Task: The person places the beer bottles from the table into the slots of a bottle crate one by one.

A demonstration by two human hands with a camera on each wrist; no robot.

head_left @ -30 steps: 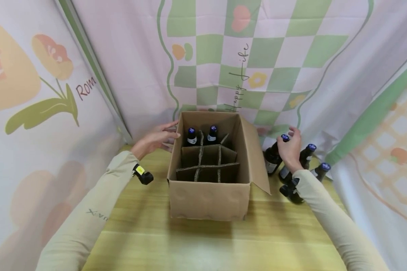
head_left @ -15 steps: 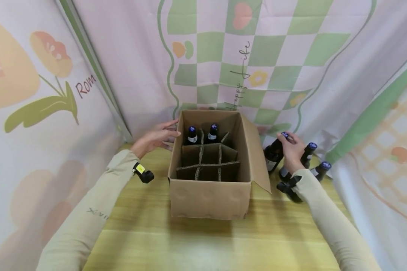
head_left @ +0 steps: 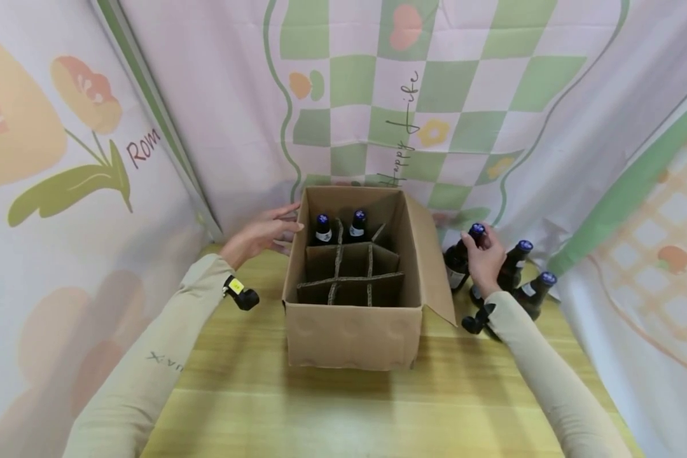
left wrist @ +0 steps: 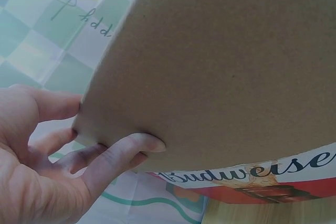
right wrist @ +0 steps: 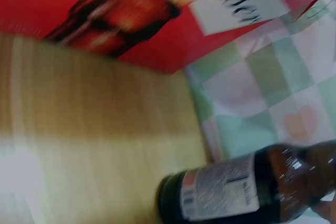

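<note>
An open cardboard box [head_left: 353, 337] with a divider [head_left: 368, 278] stands mid-table. Inside, two dark bottles with blue caps, a left one [head_left: 323, 233] and a middle one [head_left: 357, 229], fill part of the back row. My left hand [head_left: 260, 234] grips the box's left side near the back corner; in the left wrist view its thumb [left wrist: 134, 148] lies across the brown flap [left wrist: 210, 77], fingers at the edge. Right of the box, my right hand [head_left: 488, 257] pinches the neck of a beer bottle [head_left: 456, 267], whose label [right wrist: 223, 195] shows in the right wrist view.
More bottles stand behind and beside the right hand, including one [head_left: 514, 262] and another [head_left: 535, 292]. A side flap [head_left: 432, 267] slants outward between the box and the held bottle. Patterned curtains [head_left: 372, 83] hang close behind the wooden table [head_left: 343, 413].
My right hand has come down from above the bottle's cap onto its neck and taken hold, and the bottle has shifted slightly left. The left hand stays on the box.
</note>
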